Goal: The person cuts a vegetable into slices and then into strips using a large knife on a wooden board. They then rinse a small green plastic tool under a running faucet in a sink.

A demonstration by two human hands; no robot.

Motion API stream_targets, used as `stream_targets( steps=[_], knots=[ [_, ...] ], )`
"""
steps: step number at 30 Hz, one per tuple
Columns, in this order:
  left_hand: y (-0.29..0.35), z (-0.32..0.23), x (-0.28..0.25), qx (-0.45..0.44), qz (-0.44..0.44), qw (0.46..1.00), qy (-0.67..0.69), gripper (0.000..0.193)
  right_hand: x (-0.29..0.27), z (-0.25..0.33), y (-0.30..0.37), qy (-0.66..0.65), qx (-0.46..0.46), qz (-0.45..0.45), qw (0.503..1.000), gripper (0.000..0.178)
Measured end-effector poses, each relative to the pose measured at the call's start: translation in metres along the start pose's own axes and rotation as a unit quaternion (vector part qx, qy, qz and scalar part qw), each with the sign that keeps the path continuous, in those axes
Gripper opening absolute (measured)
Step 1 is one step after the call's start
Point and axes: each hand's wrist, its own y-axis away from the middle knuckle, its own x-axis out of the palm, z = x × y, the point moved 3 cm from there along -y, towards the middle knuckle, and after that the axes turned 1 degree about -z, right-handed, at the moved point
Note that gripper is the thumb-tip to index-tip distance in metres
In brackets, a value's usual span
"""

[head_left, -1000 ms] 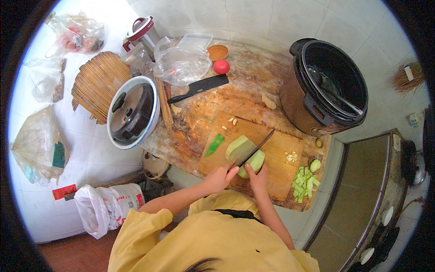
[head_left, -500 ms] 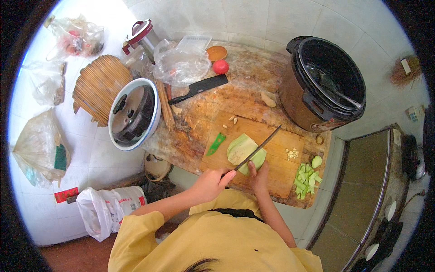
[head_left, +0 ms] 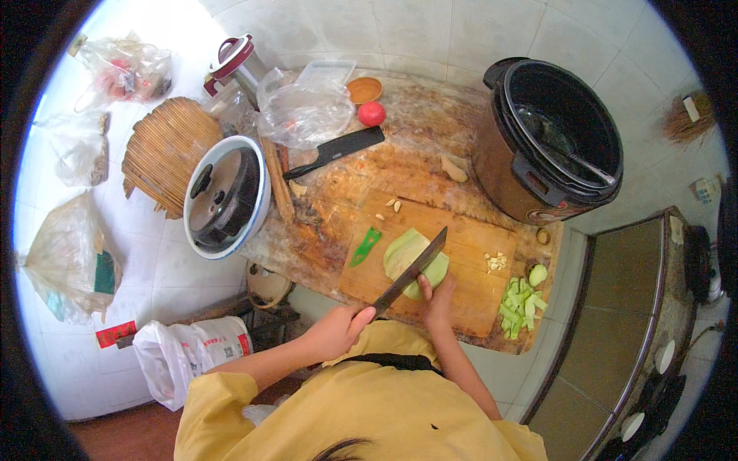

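1. Board (head_left: 469, 300) lies by the near edge of the surface (head_left: 419, 146); L grip (head_left: 336, 333) is just past that edge, my side.
2. Open room: bare wood btwn board's far side & black cleaver (head_left: 338, 151); bare board btwn green veg (head_left: 400, 253) & white bits (head_left: 496, 263).
3. Tighter on R: cut green pcs (head_left: 516, 309) fill the near R corner, big pot (head_left: 498, 165) stands far R.
4. L grip closed round knife (head_left: 407, 275) handle; blade slants across veg, can't tell how deep, if at all.
5. R grip (head_left: 438, 302) pinching veg's near R end, thumb on its side.
6. Veg on board, ahead & R of L grip.
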Motion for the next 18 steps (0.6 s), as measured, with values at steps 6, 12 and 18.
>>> stream_targets(
  steps=[6, 12, 18],
  knots=[
    [-0.011, 0.0, 0.0, -0.035, 0.024, 0.999, -0.009, 0.054, 0.011, -0.029, -0.005, -0.054, 0.0, -0.009, 0.999, 0.065],
    [-0.025, -0.006, -0.004, -0.028, 0.045, 0.999, -0.002, 0.057, 0.007, -0.016, -0.009, -0.074, 0.034, 0.042, 0.996, 0.071],
    [-0.051, 0.001, 0.012, -0.016, 0.035, 0.999, -0.017, 0.058, 0.001, -0.002, -0.001, 0.027, 0.033, 0.013, 0.999, 0.071]
  ],
)
